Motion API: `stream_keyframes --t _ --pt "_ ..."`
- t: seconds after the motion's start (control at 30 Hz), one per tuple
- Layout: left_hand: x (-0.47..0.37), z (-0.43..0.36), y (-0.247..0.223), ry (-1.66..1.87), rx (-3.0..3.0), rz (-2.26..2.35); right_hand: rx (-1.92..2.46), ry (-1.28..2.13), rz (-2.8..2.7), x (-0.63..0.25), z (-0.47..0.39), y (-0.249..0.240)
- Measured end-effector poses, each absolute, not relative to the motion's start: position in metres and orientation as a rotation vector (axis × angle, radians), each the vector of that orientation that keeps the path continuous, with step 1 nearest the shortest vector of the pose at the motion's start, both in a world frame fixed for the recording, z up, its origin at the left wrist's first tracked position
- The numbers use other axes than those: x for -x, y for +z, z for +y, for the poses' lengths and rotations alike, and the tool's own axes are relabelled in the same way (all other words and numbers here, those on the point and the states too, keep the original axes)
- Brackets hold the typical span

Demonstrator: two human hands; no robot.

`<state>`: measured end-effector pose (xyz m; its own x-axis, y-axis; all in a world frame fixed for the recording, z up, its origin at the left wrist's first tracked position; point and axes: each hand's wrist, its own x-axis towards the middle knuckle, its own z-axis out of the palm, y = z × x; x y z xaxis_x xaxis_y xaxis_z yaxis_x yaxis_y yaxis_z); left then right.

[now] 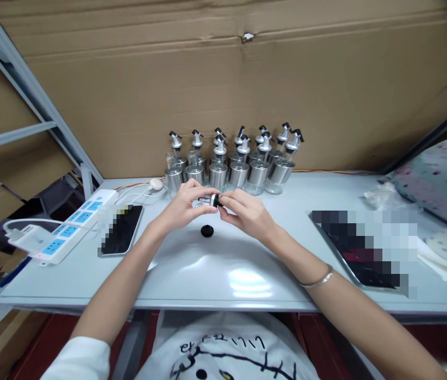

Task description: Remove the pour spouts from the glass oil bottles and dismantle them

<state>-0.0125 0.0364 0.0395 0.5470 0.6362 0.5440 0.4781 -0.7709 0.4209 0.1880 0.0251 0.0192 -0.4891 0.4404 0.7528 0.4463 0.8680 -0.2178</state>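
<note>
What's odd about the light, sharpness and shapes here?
Head view: striped glare whitens the tabletop near its front edge; mosaic blocks hide part of the phone and tablet; the rightmost oil bottle leans, perhaps from lens distortion; the held pour spout shows little fine detail.

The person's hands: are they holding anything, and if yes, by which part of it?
A small black-and-pale fitting: the left hand holds it around the paler end, the right hand by the black end.

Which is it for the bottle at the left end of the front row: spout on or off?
Off. That bottle shows a bare glass neck, with no spout on top.
</note>
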Motion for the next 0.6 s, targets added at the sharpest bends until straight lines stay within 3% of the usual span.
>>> stream_keyframes --t 0.37,0.6 --pt "0.009 0.027 0.029 1.332 -2.847 1.016 0.809 1.030 -1.660 -0.184 0.025 0.014" --pt "0.008 0.028 0.028 1.239 -3.053 0.924 0.837 1.157 -1.655 -0.182 0.023 0.018"
